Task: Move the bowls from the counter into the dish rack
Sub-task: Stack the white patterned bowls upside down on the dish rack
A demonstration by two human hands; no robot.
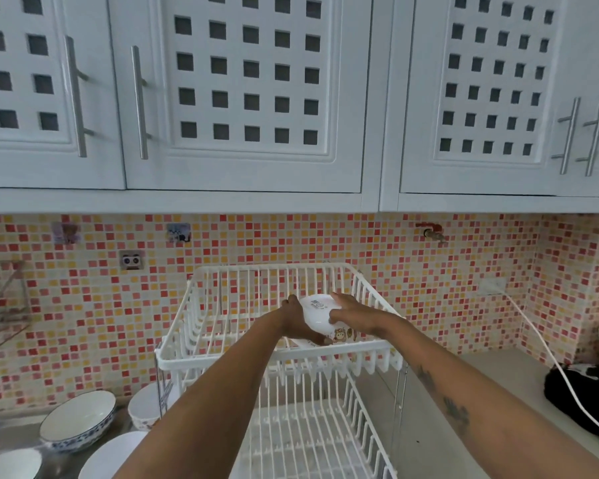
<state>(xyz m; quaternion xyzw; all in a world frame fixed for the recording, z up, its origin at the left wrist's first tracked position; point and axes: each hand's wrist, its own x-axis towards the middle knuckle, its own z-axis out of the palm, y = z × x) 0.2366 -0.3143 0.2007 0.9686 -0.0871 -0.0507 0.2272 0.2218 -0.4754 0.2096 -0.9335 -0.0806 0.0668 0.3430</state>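
A white two-tier wire dish rack [222, 356] stands on the counter in the middle. Both hands hold a white bowl [317, 314] upside down over the rack's top tier; it has a sticker on its base and a cartoon print on its side. My left hand [296, 319] grips its left side and my right hand [348, 311] rests on its right side. On the counter at the lower left sit more bowls: a blue-patterned bowl [78, 420], a white bowl [146, 406] behind the rack's leg, and two more white ones [113, 454] [9, 464].
White wall cabinets [242, 98] hang low above the rack. A mosaic tile wall [94, 305] runs behind. A black object [581, 399] with a white cable [540, 340] lies on the right counter. The rack's lower tier [308, 440] holds nothing.
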